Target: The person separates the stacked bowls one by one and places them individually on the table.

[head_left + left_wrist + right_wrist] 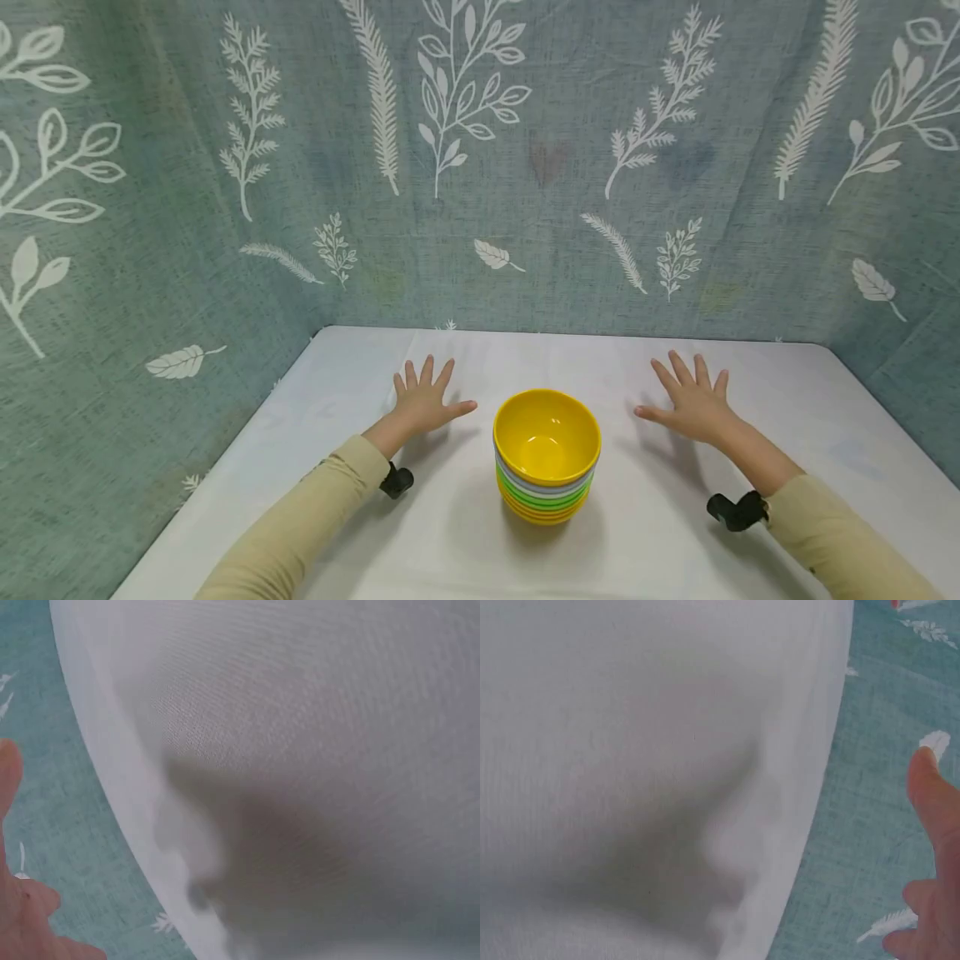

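A stack of several bowls stands upright in the middle of the table in the head view, with a yellow bowl on top and grey, green and more yellow rims below. To its left, the left hand is held over the cloth with fingers spread, apart from the bowls. On the other side, the right hand also has its fingers spread and holds nothing. Each wrist view catches only part of its own hand: the left hand at the left edge, the right hand at the right edge.
White cloth covers the table. Behind it and along both sides hangs a grey-green curtain with white leaf prints. A dark wrist camera sits on the left wrist, another dark camera on the right.
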`<state>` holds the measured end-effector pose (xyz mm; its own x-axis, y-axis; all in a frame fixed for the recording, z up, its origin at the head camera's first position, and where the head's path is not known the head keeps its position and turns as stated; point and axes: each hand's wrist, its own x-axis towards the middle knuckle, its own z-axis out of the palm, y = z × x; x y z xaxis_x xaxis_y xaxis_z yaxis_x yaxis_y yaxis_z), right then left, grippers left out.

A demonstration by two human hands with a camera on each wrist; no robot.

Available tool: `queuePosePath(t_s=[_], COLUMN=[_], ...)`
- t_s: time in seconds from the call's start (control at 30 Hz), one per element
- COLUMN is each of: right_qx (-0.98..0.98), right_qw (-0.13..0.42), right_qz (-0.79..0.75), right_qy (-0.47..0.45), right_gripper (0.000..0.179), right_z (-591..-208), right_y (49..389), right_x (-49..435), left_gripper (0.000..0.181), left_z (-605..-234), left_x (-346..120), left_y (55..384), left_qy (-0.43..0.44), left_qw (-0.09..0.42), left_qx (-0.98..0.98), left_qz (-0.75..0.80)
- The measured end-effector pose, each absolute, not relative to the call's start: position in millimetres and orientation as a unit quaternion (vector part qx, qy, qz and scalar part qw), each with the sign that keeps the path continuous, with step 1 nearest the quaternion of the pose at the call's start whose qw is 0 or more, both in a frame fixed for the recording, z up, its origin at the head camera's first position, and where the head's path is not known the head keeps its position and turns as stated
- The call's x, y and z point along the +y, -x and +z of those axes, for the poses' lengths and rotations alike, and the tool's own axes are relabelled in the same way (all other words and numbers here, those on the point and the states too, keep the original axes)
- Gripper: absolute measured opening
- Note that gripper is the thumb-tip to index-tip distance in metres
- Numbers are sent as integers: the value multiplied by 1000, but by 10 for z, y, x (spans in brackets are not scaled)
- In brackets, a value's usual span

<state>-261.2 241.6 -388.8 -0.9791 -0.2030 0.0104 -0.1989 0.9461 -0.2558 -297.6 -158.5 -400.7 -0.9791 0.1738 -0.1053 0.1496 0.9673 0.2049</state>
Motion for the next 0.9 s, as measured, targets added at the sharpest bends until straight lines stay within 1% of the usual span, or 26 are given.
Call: queuePosePath(t_s=[0.23,0.5,0.7,0.9], right_qx=[978,957,943,918], right_qw=[-25,-55,-58,-42], right_qz=[-164,-228,-259,-318], right_qy=[124,168,203,233], right_gripper=[88,78,76,73], right_z=[-3892,-3735,-3644,-3608], right_y=[2524,2255,2097,2030], right_x=[2372,2280,2170,2102], left_gripper=[88,87,92,100], left_z=[-4004,-3885,-3818,-3814], left_x=[-1579,-1481,-1466,-1437], left_y=[2849,2513,2266,2133], left_qy=[-116,-166,-192,-212], left_qw=[35,16,25,54], left_qx=[984,965,945,924], left_qz=[128,203,262,315])
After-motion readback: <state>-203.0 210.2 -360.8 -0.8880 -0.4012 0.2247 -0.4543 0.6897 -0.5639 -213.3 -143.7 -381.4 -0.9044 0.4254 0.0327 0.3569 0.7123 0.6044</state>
